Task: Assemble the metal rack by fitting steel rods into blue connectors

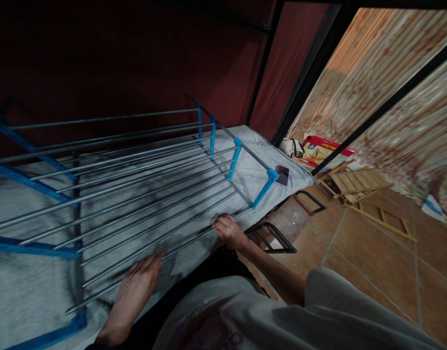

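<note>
"Fingers (223,223)?"
"Right hand (231,234): curled round the near bar (188,242) of the rack (135,182). Left hand (140,278) lies over it, grip unclear."
"Its look?"
"Slim grey rods (99,119), bright blue brackets (264,189), on grey cloth (22,304)."

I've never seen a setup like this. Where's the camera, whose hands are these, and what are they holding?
There's no machine here: these are a person's own bare hands. The single picture comes from a camera worn on their head, looking forward and down, so their own shirt shows at the bottom. In front of them is a rack of grey rods with blue end pieces, resting on a grey cloth. The right hand has its fingers curled over the near rod. The left hand lies over the same rod; how firmly it holds is hidden. A phone also lies on the cloth, just past the rack's right end.
</note>
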`<state>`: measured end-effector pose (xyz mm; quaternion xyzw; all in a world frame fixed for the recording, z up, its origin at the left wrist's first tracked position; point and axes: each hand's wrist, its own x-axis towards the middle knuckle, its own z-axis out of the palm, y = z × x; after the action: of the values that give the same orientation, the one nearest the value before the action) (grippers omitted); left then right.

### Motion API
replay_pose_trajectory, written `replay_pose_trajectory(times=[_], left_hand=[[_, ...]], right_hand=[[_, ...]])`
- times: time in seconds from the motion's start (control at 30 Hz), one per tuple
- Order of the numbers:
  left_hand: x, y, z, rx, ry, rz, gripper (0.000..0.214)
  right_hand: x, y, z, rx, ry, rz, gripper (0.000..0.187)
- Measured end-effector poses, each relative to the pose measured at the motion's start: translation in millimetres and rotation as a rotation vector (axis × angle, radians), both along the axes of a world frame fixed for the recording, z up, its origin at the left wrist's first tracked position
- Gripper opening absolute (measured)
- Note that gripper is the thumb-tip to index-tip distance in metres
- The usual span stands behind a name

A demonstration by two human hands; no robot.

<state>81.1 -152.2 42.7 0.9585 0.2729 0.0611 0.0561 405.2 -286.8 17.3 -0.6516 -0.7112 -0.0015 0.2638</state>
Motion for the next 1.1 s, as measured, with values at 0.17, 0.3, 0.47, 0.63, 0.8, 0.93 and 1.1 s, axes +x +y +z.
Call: replay_pose_trajectory(times=[0.17,0.3,0.47,0.63,0.8,0.93,1.1], left_hand=[[1.4,-4.3,2.6,-0.047,-0.006,0.013,0.047],[1.9,-7.4,2.1,-0.094,0.014,0.022,0.046],[-2.3,-10.5,-9.5,-0.121,0.014,0.026,0.044],[0.9,-16.0,-13.5,-0.089,-0.019,0.042,0.042],[14.9,-33.9,7.1,-0.096,0.050,0.099,0.046],[21.9,-42.7,21.6,-0.173,0.060,0.109,0.047],[22.4,-51.0,26.8,-0.171,0.035,0.148,0.043]], right_hand=[[3.8,-2.6,3.1,-0.034,-0.042,0.033,0.021],[5.1,-3.5,4.5,-0.046,-0.068,0.062,0.019],[2.3,-9.8,6.1,0.030,0.013,0.031,0.023],[11.1,-35.5,-2.8,0.098,0.133,-0.090,0.033],[33.2,-57.2,-14.7,0.165,0.138,-0.206,0.032],[33.4,-46.6,-16.2,0.156,0.000,-0.077,0.032],[2.0,-23.7,-15.1,0.127,-0.057,0.184,0.039]])
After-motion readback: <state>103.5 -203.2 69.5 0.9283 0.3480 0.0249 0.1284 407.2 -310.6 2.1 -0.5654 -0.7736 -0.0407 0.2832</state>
